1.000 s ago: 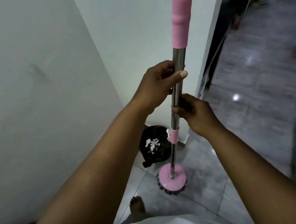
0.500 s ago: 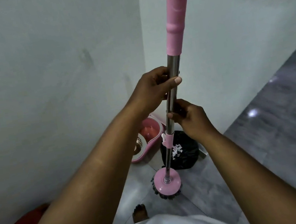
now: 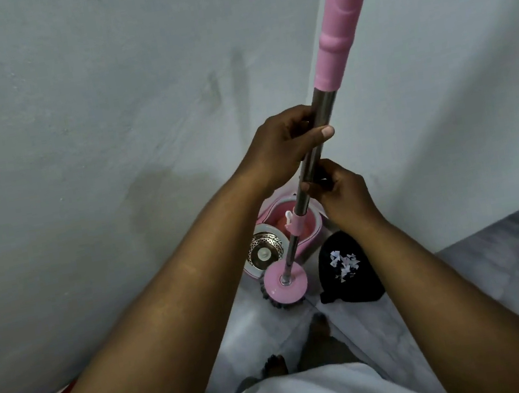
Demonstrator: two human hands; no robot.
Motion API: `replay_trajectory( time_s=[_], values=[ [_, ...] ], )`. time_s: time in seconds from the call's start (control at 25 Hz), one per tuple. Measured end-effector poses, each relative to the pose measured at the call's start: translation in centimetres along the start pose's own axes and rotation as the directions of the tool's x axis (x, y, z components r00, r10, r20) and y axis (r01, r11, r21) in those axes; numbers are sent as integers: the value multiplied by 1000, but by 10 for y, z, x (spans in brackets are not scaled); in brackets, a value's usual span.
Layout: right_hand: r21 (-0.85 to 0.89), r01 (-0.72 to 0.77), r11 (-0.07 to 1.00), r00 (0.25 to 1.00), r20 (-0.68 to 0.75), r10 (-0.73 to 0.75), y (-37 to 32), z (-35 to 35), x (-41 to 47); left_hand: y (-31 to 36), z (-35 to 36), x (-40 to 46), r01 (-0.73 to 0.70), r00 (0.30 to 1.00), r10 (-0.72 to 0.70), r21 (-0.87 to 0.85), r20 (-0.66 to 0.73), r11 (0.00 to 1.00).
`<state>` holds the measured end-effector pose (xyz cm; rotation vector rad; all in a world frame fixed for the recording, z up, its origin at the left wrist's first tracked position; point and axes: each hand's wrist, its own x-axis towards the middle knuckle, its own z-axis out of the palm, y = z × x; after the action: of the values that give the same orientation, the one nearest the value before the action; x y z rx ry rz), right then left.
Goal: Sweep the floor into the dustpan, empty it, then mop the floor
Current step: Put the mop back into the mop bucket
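**Mop held upright in both hands, head on the floor by the bucket**

Mop [image 3: 326, 111] stands almost upright in the middle of the view, its pink grip sleeve running off the frame toward 1 o'clock and its steel shaft dropping down to the floor.

Nearest the camera, white clothing fills the bottom edge, and two bare feet [image 3: 321, 339] stand on the pale tiled floor [image 3: 260, 339] just below centre. A strip of something red lies at 8 o'clock along the base of the wall.

Higher up, the right hand [image 3: 343, 196] is wrapped round the steel shaft, fingers curled about it, low on the pole. The left hand [image 3: 280, 145] grips the same shaft just above, right below the pink sleeve, its thumb laid across the front of the metal.

Beyond the hands, the round pink mop head [image 3: 285, 282] rests on the floor with dark strands showing under its edge. Just beside it, toward 3 o'clock, sits a black bag [image 3: 348, 270] with white paper scraps inside. Behind the mop head, toward 12 o'clock, the pink mop bucket [image 3: 311, 232] sits in the corner, its perforated metal spinner basket [image 3: 265, 251] on the left side.

Farthest back, grey-white walls [image 3: 86, 121] meet in a corner.
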<state>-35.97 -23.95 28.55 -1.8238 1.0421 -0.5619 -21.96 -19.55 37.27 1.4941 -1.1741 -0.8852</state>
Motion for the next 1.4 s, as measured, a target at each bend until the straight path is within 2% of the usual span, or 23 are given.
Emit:
replay_trajectory(
  time_s=[0.36,0.6,0.92,1.04,1.4],
  values=[
    [57,-39,998,997,70,35,20,25,110,-41,-28,94,103,994,-101,101,-30,989],
    [60,-106,993,989,107,99,32,28,171,-68,-35,160,158,987,-154,92,-49,983],
    [159,-199,967,979,-5,203,38,31,222,-86,-44,231,137,987,-143,89,70,987],
    [134,-226,965,970,-56,235,43,35,235,-97,-44,249,154,980,-163,82,111,985],
    [71,-357,931,934,15,357,69,50,269,-142,-33,279,235,956,-254,134,145,963]
  ],
)
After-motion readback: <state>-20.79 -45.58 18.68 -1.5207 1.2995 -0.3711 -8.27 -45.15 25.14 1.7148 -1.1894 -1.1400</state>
